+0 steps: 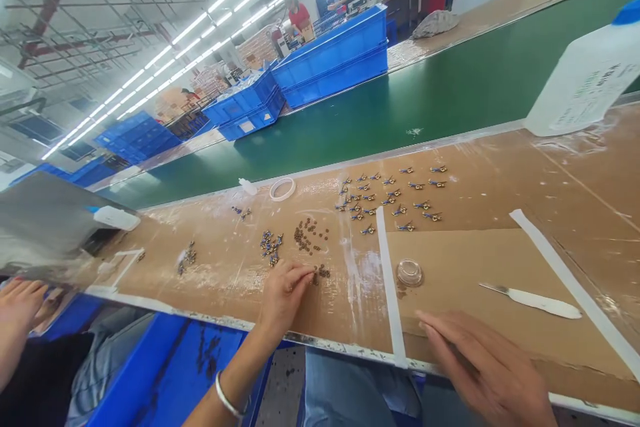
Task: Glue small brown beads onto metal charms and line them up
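Note:
My left hand (285, 293), a bangle on its wrist, rests on the brown cardboard-covered bench (500, 260). Its fingers are bunched together, with the tips at a small cluster of brown beads (323, 272); what they pinch is too small to make out. More brown beads (310, 237) and a heap of small blue-and-gold parts (270, 243) lie just beyond. My right hand (480, 363) lies flat at the bench's near edge with its fingers stretched out and nothing in it. Beyond it sit a small clear dish (410, 273) and a white-handled knife (535, 302).
Several blue-and-gold parts (390, 197) are laid in rows. A tape ring (283, 188) and a large white bottle (585, 73) stand by the green conveyor belt (400, 107). Blue crates (335, 57) line its far side. Another person's hand (20, 307) is at far left.

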Demonstrator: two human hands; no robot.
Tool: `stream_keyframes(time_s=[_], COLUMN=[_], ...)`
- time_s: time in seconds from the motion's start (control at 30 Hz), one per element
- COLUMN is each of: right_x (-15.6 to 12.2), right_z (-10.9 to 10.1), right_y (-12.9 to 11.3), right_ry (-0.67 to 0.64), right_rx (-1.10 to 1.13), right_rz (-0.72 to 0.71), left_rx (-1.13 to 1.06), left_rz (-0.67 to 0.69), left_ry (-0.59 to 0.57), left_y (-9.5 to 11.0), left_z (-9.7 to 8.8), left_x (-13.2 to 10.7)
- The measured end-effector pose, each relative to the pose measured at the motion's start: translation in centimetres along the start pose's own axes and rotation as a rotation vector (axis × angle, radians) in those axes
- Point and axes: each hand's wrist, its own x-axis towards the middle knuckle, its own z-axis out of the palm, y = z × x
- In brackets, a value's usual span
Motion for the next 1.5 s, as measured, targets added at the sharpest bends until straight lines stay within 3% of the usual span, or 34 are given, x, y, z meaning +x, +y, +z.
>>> stream_keyframes(time_s=[0.13,0.3,0.6,0.9,1.1,1.27,1.5], right_x=[-0.1,-0.1,0.3,0.5,0.7,1.1,0.8], right_z=[0.1,0.0,0.1,0.1,-0.1,-0.2,0.0], right_y=[-0.1,-0.1,-0.4,-0.5,-0.6,-0.8,-0.7], right_ry=[-0.006,-0.028,-0.002,-0.024,-0.028,-0.010,-0.013], right_rx=[-0.044,-0.058,-0.073,-0.064,-0.086,-0.053,-0.074], right_rz=[-0.015,-0.013,-0.005,0.009,-0.012,0.026,0.002], left_rx=[0.111,0.244,0.442,0.458,0.384,0.425,0.445], left_rz=[0.168,0.249,0.370,0.334,0.373,0.413,0.302], left_ry=[0.038,0.001,-0.010,0.089,0.015,-0.005,-0.021], left_y=[0.6,1.1,2.5,5.5,7.3,7.3,6.7], left_z=[1.2,2.4,2.2,3.0,4.1,5.4,6.5], left_x=[-0.6,0.4,0.2,-3.5,-2.1,-1.1,-1.0])
